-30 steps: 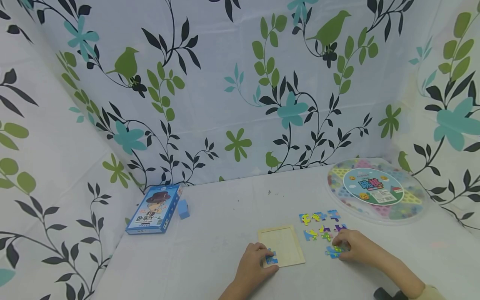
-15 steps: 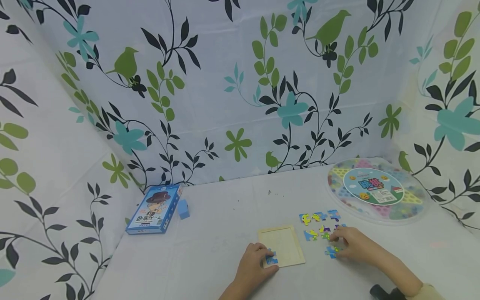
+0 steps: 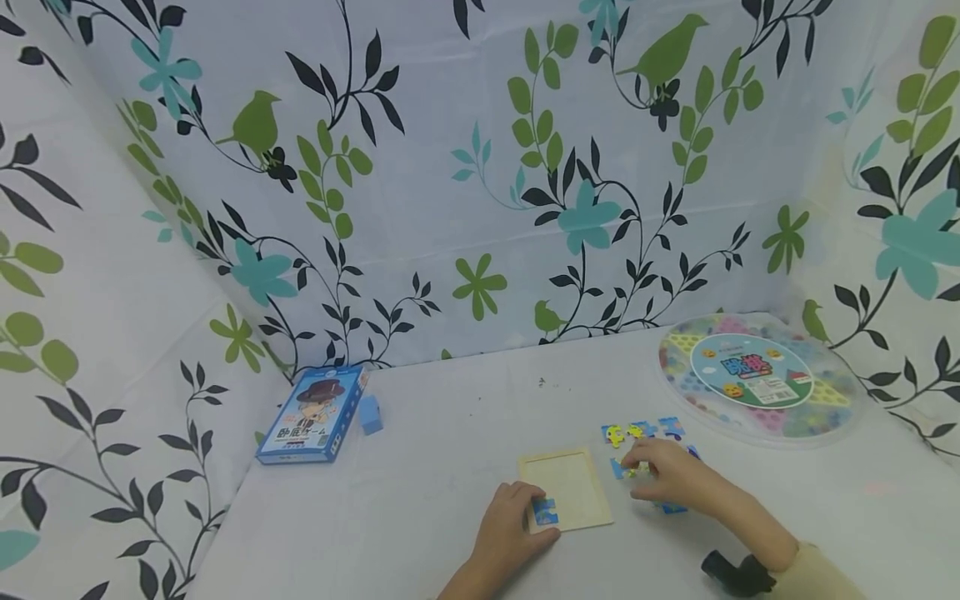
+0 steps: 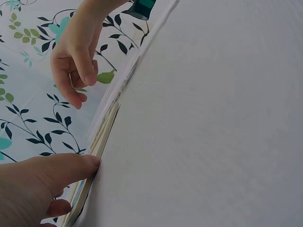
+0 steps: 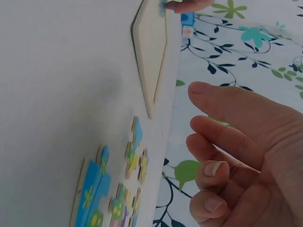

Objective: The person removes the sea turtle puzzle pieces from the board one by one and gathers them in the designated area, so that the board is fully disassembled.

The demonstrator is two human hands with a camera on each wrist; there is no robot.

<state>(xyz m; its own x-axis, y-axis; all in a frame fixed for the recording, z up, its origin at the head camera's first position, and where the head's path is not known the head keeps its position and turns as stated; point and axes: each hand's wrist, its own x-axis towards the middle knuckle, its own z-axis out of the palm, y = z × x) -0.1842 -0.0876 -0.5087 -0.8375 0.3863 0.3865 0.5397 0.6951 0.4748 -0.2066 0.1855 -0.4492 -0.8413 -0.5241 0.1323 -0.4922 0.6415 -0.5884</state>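
Observation:
My left hand [image 3: 510,525] holds the lower left corner of a shallow wooden puzzle tray [image 3: 581,492], the thumb along its front edge and the fingers at its left side. A blue jigsaw piece [image 3: 545,511] lies in that corner beside the fingertips. In the left wrist view, the thumb presses the tray's edge [image 4: 105,127]. My right hand [image 3: 678,475] hovers over loose jigsaw pieces [image 3: 615,436] right of the tray, partly hiding them. The right wrist view shows its fingers loosely bent, nothing between them, above blue jigsaw pieces [image 5: 94,189] on the table.
At the back right lies a round, clear-lidded case [image 3: 750,371] of colourful parts. A blue card box [image 3: 311,417] and a small blue block [image 3: 370,415] sit at the left. Patterned cloth [image 3: 420,167] hangs behind the white table.
My right hand has moved left and slightly up, from the lower jigsaw pieces to above the middle ones. The left hand stays at the tray corner. The head view has shifted slightly.

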